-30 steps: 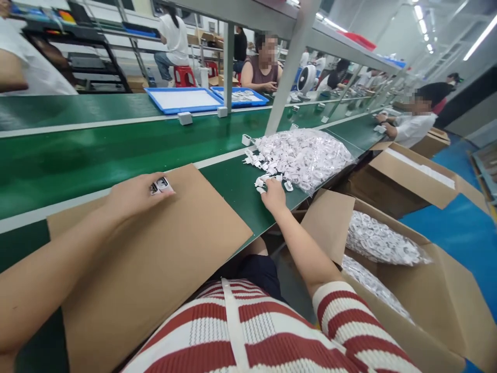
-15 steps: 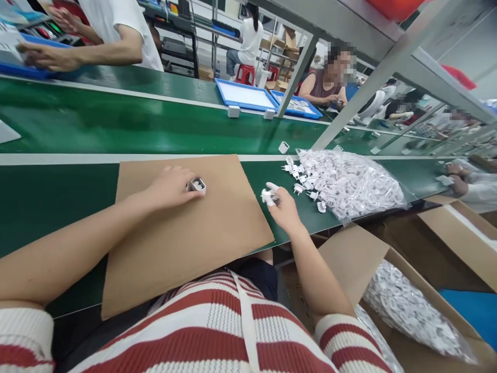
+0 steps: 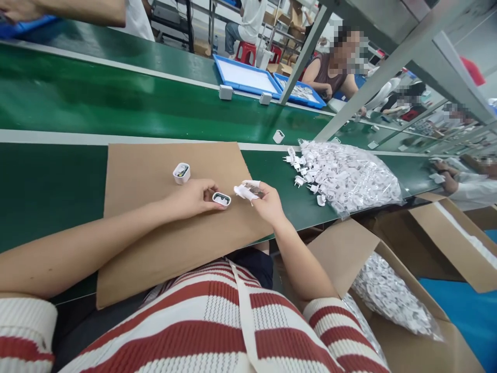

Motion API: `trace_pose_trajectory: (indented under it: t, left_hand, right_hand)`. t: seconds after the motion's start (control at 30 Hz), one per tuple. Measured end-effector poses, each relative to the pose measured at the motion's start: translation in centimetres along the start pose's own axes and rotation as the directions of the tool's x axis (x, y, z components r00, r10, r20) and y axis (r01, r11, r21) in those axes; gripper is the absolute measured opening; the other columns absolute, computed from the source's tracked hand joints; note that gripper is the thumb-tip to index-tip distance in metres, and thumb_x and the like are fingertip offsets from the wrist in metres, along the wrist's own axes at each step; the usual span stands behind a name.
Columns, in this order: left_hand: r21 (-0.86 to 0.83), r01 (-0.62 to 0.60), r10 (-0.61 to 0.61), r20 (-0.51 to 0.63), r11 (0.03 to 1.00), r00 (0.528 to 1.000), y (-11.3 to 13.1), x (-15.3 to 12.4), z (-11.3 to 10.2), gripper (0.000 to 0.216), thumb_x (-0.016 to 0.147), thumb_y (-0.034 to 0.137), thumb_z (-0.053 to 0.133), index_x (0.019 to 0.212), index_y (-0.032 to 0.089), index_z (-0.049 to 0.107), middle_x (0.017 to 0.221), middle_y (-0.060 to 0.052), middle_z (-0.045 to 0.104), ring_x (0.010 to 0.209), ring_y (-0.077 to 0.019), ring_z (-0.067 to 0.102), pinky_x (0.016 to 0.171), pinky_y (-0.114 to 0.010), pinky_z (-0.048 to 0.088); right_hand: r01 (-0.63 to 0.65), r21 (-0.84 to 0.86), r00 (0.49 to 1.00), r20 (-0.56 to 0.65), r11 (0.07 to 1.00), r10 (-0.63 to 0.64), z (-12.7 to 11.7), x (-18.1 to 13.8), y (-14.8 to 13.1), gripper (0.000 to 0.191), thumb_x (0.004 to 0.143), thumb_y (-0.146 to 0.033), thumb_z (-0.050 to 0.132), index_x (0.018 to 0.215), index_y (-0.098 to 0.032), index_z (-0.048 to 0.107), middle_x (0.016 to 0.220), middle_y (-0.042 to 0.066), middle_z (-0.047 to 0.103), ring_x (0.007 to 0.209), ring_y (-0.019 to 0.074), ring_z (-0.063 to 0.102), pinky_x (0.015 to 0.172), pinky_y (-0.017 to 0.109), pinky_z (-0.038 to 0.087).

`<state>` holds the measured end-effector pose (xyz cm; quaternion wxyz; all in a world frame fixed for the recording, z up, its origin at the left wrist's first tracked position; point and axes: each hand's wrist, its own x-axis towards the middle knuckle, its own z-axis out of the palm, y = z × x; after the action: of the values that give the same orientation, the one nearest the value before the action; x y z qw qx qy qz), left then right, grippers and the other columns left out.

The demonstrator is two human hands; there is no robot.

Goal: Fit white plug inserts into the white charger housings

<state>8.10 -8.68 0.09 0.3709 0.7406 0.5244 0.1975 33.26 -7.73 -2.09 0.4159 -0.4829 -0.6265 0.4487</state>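
Desk first: a long green conveyor desk (image 3: 58, 103) runs beneath both hands, and a flat brown cardboard sheet (image 3: 155, 243) lies on it under them. Beyond the right hand (image 3: 268, 206) sprawls a clear plastic bag (image 3: 349, 176) heaped with small white plug pieces (image 3: 298, 181), too many to count, a few spilled loose at its near edge. The left hand (image 3: 194, 199) pinches one white, rounded plastic charger shell (image 3: 221, 198) at its fingertips, open end up, just above the cardboard. A second identical shell (image 3: 181, 173) stands free just beyond that hand. That makes two shells here, and three more white blocks (image 3: 278, 136) lie farther off on the belt. The right hand is closed on one white pronged plug piece (image 3: 245, 190), near the held shell but apart from it. Both parts look light, stiff and smooth, probably slippery, and best gripped by their flat sides, clear of the prongs.
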Motion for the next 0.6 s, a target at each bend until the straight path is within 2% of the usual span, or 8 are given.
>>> trace_pose_trajectory:
  t: [0.1,0.2,0.3,0.47,0.53,0.6]
  left_hand:
    - [-0.126,0.013,-0.018,-0.04,0.992,0.999,-0.6,0.0,1.3,0.062,0.071,0.071,0.08,0.103,0.019,0.068,0.072,0.001,0.063,0.065,-0.0193,0.056,0.06,-0.03,0.039]
    - [-0.157,-0.027,0.013,-0.088,0.987,0.996,-0.9,0.1,2.0,0.059,0.072,0.071,0.081,0.098,0.02,0.068,0.072,0.001,0.063,0.065,-0.0176,0.055,0.059,-0.028,0.038]
    - [-0.181,-0.055,0.037,-0.104,0.982,0.994,-1.1,0.0,2.3,0.058,0.073,0.071,0.081,0.095,0.019,0.067,0.073,0.001,0.063,0.064,-0.0169,0.054,0.059,-0.028,0.038]
    - [-0.181,-0.099,0.075,-0.133,0.978,0.988,-1.4,-0.1,2.5,0.057,0.077,0.07,0.079,0.099,0.018,0.067,0.075,0.001,0.064,0.065,-0.0165,0.054,0.061,-0.028,0.039]
    - [-0.117,-0.151,0.135,-0.137,0.982,0.981,-1.6,-0.1,2.5,0.054,0.083,0.07,0.073,0.099,0.019,0.068,0.076,-0.001,0.064,0.067,-0.0175,0.055,0.063,-0.029,0.039]
    - [0.022,-0.221,0.222,-0.118,0.975,0.968,-1.7,-0.1,2.5,0.052,0.091,0.07,0.063,0.094,0.018,0.069,0.08,-0.003,0.065,0.071,-0.0198,0.058,0.066,-0.031,0.039]
  right_hand:
    - [0.201,-0.147,0.979,0.051,0.969,-0.195,1.2,-0.6,-1.9,0.027,0.092,-0.033,0.068,0.116,-0.025,0.076,0.111,0.004,0.076,0.099,0.02,0.069,0.084,0.033,0.057]
    - [0.378,-0.387,0.926,0.167,0.841,-0.339,2.1,-0.9,-2.9,0.026,0.096,-0.023,0.059,0.116,-0.025,0.075,0.109,0.006,0.073,0.103,0.0227,0.064,0.087,0.036,0.054]
    - [0.443,-0.544,0.897,0.267,0.713,-0.353,2.6,-1.0,-3.1,0.026,0.095,-0.014,0.054,0.111,-0.021,0.074,0.106,0.009,0.071,0.101,0.0254,0.061,0.088,0.038,0.051]
    - [0.47,-0.647,0.883,0.335,0.601,-0.33,2.9,-0.9,-2.9,0.031,0.087,-0.006,0.052,0.107,-0.02,0.071,0.102,0.009,0.068,0.096,0.0267,0.057,0.083,0.037,0.048]
    - [0.464,-0.675,0.885,0.337,0.573,-0.32,3.1,-1.0,-2.9,0.034,0.085,-0.004,0.051,0.108,-0.02,0.071,0.102,0.009,0.068,0.094,0.0266,0.057,0.082,0.036,0.047]
    - [0.438,-0.698,0.899,0.321,0.566,-0.299,3.3,-1.1,-3.1,0.037,0.085,-0.003,0.051,0.111,-0.02,0.07,0.102,0.01,0.068,0.094,0.0262,0.058,0.082,0.036,0.046]
